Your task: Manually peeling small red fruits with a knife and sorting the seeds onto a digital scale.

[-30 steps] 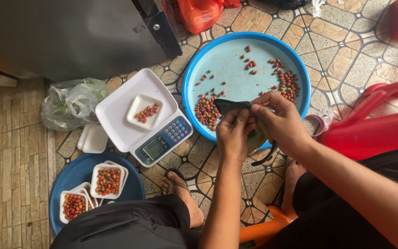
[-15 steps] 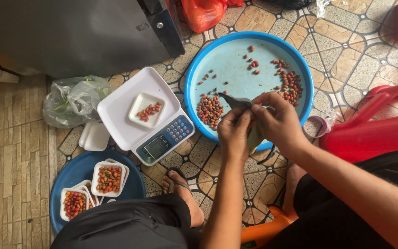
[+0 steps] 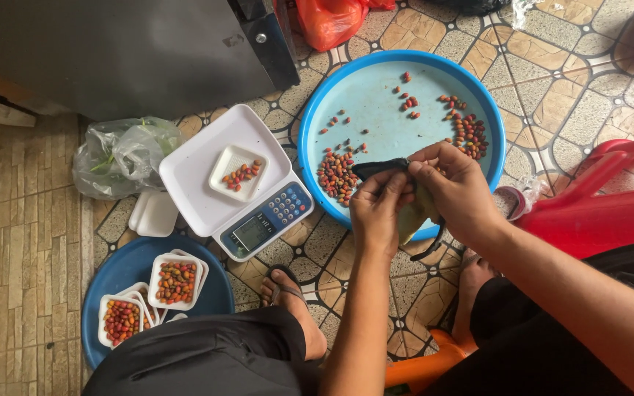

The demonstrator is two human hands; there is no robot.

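1. Your two hands have stayed in the right half of the frame, over the near rim of the light blue basin (image 3: pixel 376 125); compared with half a second ago they sit a touch lower against it, and the dark strip between them now lies flatter.
2. Your right hand (image 3: pixel 455 192) has its fingers curled shut on the right end of the dark strip (image 3: pixel 377 169), with the thumb on top.
3. Your left hand (image 3: pixel 376 213) pinches the same strip from below, fingers closed on it just beside your right fingers.
4. The strip is a thin, dark, leaf-like piece with a paler greenish part hanging under your hands; you cannot tell what it is made of.
5. Its long axis runs roughly left to right across the frame, with the free tip pointing left toward the pile of small red and orange fruits (image 3: pixel 336 174) in the basin.
6. The white scale (image 3: pixel 221 172), left of centre, carries a small white tray (image 3: pixel 238 172) of the same fruits, unchanged from before.
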